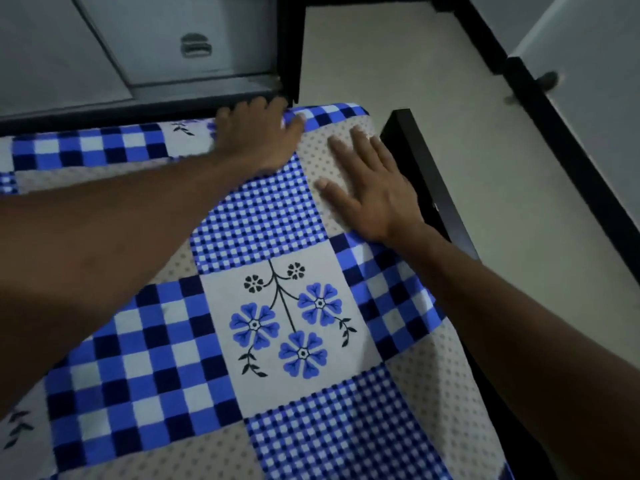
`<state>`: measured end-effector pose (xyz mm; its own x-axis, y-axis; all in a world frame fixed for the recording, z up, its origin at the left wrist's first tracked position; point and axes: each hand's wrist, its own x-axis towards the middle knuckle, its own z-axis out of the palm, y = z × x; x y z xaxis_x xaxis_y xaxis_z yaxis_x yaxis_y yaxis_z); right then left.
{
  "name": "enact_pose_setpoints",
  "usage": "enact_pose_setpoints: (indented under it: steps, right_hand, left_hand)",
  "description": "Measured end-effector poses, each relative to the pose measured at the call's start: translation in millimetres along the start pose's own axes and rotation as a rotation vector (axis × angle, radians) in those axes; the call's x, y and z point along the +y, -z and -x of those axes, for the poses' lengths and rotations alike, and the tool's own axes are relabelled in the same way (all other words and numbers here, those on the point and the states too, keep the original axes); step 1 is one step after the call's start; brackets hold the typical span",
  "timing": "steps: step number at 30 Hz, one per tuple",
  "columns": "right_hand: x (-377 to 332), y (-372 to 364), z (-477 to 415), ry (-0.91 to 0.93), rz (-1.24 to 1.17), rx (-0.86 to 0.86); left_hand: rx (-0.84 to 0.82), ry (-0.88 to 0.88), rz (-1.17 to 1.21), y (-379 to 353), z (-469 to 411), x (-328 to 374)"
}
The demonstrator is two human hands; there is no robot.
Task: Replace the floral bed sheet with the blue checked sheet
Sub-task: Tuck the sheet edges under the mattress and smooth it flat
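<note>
The blue checked sheet (162, 344) covers the mattress, with patches of large and small checks, dotted squares and blue flowers. My left hand (258, 135) reaches to the sheet's far corner; its fingers curl over the back edge and its thumb lies on the checked border. My right hand (363, 187) lies flat with fingers spread on a dotted patch near the right edge. The floral sheet is not in view.
A dark bed frame rail (426, 181) runs along the right side of the mattress. Behind the bed stands a grey cabinet (145, 39) with a dark lower edge. Pale floor (408, 74) lies to the right, bounded by a black skirting (568, 133) and a white door.
</note>
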<state>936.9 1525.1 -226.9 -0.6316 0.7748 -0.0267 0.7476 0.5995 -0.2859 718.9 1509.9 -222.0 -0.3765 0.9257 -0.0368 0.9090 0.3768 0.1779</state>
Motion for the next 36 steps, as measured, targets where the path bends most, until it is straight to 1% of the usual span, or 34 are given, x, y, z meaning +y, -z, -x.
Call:
enact_pose_setpoints:
  steps: [3,4,5,7,9,10,11,12,14,15,16,18,20,22,23,25,26,27,28,30,31,32,33,34,36]
  right_hand:
    - [39,8,-12,-0.261,-0.188,-0.005]
    - [44,16,-9,-0.284,-0.206,0.036]
    - [41,22,-2,-0.251,-0.214,0.106]
    - [16,26,25,-0.098,-0.233,0.203]
    - [-8,19,63,0.034,-0.17,0.181]
    - [-8,13,78,0.056,-0.125,0.117]
    - [1,3,89,0.024,-0.118,0.053]
    - [15,-2,94,-0.064,-0.155,-0.01]
    - [45,-3,98,-0.251,-0.263,-0.032]
    - [51,-2,102,-0.282,-0.273,-0.013]
    - [49,4,110,-0.276,-0.252,0.023]
    - [40,12,133,-0.206,-0.249,0.136]
    - [30,23,155,-0.161,-0.301,0.258]
    - [26,24,177,-0.125,-0.338,0.348]
    - [24,24,187,-0.129,-0.356,0.379]
    - [19,24,205,-0.159,-0.398,0.422]
    - [13,25,213,-0.164,-0.4,0.422]
    - [5,25,221,-0.145,-0.382,0.38]
    - [-4,24,228,-0.09,-0.332,0.289]
    - [-22,16,242,0.09,-0.186,0.078]
    - [-28,9,251,0.15,-0.117,-0.013]
    - [-31,1,262,0.165,-0.059,-0.085]
    - [-31,-6,274,0.155,-0.012,-0.121]
    - [-26,-11,286,0.134,0.023,-0.124]
    - [-12,-13,316,0.043,0.034,-0.108]
  left_hand:
    - [0.104,-0.227,0.006,-8,28,33]
    - [0.129,-0.28,0.003,-10,42,44]
    - [0.149,-0.305,0.011,-12,57,53]
    - [0.179,-0.244,0.065,-14,86,65]
    - [0.179,-0.141,0.099,-16,112,68]
    - [0.167,-0.098,0.098,-17,124,68]
    - [0.14,-0.067,0.093,-18,138,67]
    - [0.108,-0.047,0.087,-19,150,65]
    - [0.039,-0.035,0.027,-23,171,64]
    - [0.006,-0.038,-0.016,-25,181,68]
    - [-0.015,-0.052,-0.058,-26,190,75]
    - [-0.027,-0.098,-0.098,-29,208,103]
    - [-0.042,-0.189,-0.088,-31,228,138]
    - [-0.078,-0.367,-0.105,-36,264,172]
    - [-0.092,-0.469,-0.061,-40,287,184]
    - [-0.135,-0.654,0.098,-43,339,194]
    - [-0.168,-0.712,0.142,-41,363,194]
    - [-0.203,-0.735,0.141,-39,387,190]
    - [-0.217,-0.729,0.12,-37,409,182]
    - [-0.258,-0.65,0.1,-32,444,163]
    - [-0.267,-0.625,0.099,-31,461,154]
    - [-0.285,-0.643,0.083,-32,479,146]
    - [-0.331,-0.685,0.063,-34,496,139]
    - [-0.37,-0.752,0.033,-38,515,136]
    - [-0.447,-0.877,0.058,-42,551,138]
